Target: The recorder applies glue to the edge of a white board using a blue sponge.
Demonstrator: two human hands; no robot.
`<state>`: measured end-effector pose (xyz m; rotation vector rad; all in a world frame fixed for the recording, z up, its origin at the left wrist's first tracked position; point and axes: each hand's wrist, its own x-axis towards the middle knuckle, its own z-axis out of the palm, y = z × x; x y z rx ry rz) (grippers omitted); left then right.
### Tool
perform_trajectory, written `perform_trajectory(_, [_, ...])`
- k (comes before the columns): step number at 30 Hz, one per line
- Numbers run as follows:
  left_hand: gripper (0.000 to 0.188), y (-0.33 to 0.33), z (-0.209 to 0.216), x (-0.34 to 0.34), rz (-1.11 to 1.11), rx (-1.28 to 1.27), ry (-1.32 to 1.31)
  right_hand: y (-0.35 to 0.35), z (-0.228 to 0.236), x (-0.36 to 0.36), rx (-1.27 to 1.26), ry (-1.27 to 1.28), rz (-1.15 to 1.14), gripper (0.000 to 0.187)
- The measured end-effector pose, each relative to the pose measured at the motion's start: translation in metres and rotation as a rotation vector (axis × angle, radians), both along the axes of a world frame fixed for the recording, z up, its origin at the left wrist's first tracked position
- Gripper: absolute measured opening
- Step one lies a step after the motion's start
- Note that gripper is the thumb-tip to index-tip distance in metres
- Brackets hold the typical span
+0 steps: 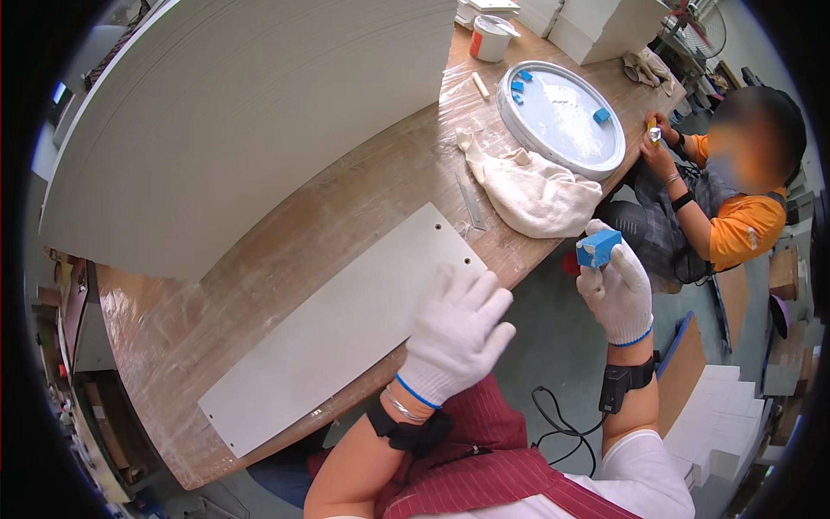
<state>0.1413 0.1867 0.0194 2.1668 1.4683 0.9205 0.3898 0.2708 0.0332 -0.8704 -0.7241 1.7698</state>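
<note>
Along the near edge of the wooden worktop [303,246] lies a long white panel [337,333], its long side set just in from that edge and one short end toward the worktop's left corner. Two dark-rimmed holes show at its other short end. A strip of film-covered wood runs between the panel and a tall stack of white boards [259,112], which bounds the far side. Past the near edge, grey floor [540,324] opens beneath the right hand [618,290].

That gloved hand is raised outside the edge, palm turned up, fingers and thumb closed around a blue block [598,249] with white smears. The left hand [458,333], also gloved and slightly blurred, is over the panel's near side by the holed end, fingers spread, gripping nothing visible; whether it touches the panel I cannot tell.

Just beyond the holed end lies a flat metal strip [470,201], then a crumpled cream cloth [536,190] reaching the near edge. Behind the cloth, a round tray [540,143] holds white paste and small blue pieces. A white stick [480,85] and a tub [490,43] lie farther off. At right, a co-worker [743,221] sits by the near edge, holding something yellow.
</note>
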Motion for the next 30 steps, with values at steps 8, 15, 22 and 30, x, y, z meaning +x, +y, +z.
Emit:
perform_trajectory(8, [0.067,-0.049,-0.054,-0.084,0.649,-0.278,0.541,-0.038,-0.011,-0.001,0.007,-0.093,-0.008,0.043])
perform_trajectory(15, [0.071,-0.072,-0.037,-0.045,0.497,-0.271,0.458,-0.053,-0.039,-0.033,0.329,-0.607,-0.026,0.052])
perform_trajectory(22, [0.070,-0.066,-0.034,-0.043,0.518,-0.295,0.458,-0.029,-0.055,-0.059,0.825,-1.087,0.005,0.045])
perform_trajectory(30, [0.070,-0.065,-0.037,-0.042,0.529,-0.223,0.477,-0.019,-0.061,-0.073,0.851,-1.132,0.011,0.042])
